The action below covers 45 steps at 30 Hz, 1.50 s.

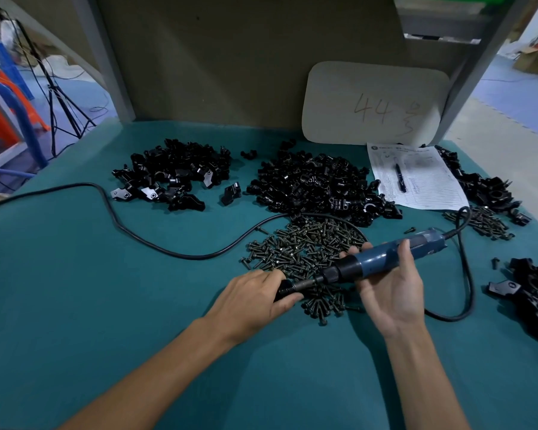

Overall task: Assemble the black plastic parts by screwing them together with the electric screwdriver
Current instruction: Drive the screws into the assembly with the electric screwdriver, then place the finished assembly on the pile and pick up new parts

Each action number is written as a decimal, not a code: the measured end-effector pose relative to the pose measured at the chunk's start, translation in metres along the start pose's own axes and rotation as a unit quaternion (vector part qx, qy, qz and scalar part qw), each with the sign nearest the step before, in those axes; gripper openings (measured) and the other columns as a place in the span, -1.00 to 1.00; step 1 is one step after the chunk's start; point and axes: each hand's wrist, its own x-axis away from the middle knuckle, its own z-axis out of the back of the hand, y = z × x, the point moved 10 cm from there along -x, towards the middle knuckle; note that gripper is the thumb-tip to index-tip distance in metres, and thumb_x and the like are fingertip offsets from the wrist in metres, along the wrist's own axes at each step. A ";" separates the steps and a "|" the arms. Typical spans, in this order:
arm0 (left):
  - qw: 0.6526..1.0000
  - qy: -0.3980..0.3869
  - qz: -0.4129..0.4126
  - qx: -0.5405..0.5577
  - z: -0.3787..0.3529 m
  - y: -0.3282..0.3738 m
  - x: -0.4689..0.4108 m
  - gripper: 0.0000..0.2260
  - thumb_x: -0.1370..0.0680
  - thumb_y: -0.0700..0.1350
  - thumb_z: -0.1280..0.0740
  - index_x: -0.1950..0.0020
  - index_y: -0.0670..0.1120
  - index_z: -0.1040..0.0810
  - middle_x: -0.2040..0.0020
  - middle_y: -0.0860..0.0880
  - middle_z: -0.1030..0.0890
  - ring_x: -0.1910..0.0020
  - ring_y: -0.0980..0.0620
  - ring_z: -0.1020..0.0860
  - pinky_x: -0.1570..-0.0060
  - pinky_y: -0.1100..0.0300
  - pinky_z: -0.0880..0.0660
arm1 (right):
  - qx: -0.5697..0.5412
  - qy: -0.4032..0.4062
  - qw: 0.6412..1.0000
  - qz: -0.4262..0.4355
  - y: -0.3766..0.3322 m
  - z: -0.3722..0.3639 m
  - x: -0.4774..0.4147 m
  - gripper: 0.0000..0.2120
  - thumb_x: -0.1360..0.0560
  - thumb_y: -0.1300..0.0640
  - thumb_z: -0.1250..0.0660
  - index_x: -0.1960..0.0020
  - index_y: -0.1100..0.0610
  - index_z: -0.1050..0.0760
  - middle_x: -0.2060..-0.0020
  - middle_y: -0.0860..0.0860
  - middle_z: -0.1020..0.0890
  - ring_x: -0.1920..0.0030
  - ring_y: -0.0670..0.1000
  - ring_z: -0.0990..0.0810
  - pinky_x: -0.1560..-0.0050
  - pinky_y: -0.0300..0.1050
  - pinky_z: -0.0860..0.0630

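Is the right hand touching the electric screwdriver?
Touching. Head view: the right hand grips the electric screwdriver, thumb and fingers wrapped round its blue body.

Lighting: dim, even over my counter [75, 305], brighter at far right. Shadows: faint. Edges: wide-angle bowing. Focus: slightly soft.

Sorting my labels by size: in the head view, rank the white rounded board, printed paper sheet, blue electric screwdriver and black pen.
1. White rounded board
2. Printed paper sheet
3. Blue electric screwdriver (nearer the camera, so unsure)
4. Black pen
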 end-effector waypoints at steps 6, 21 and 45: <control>1.000 0.017 -0.012 -0.002 0.005 0.003 0.003 -0.50 -0.59 0.41 0.12 0.11 0.04 -0.33 0.29 0.14 -0.42 0.32 0.08 -0.41 0.30 0.16 -0.25 | -0.002 -0.010 1.000 0.013 -0.010 -0.007 0.006 -0.55 -0.58 -0.23 -0.28 -0.19 0.14 -0.39 0.08 0.08 -0.62 -0.06 0.19 -0.67 -0.20 0.13 -0.62; 0.985 0.166 -0.048 0.014 0.033 0.010 0.010 -0.58 -0.63 0.27 -0.16 -0.02 -0.05 -0.58 0.14 0.07 -0.52 0.17 0.08 -0.44 0.16 0.22 -0.44 | 0.685 0.200 0.699 0.049 -0.088 0.047 0.012 -0.59 -0.52 -0.21 -0.39 -0.09 0.12 -0.52 -0.02 0.21 -0.62 -0.04 0.28 -0.55 -0.14 0.23 -0.52; 0.984 0.179 -0.014 0.016 0.033 -0.001 0.005 -0.41 -0.54 0.26 -0.18 -0.34 -0.16 -0.52 -0.18 -0.08 -0.58 -0.19 -0.06 -0.48 -0.07 -0.07 -0.59 | 0.728 0.101 0.633 0.245 -0.137 0.033 0.046 -0.82 -0.65 -0.06 -0.30 -0.06 0.06 -0.50 0.02 -0.02 -0.54 -0.05 0.09 -0.46 -0.03 -0.01 -0.39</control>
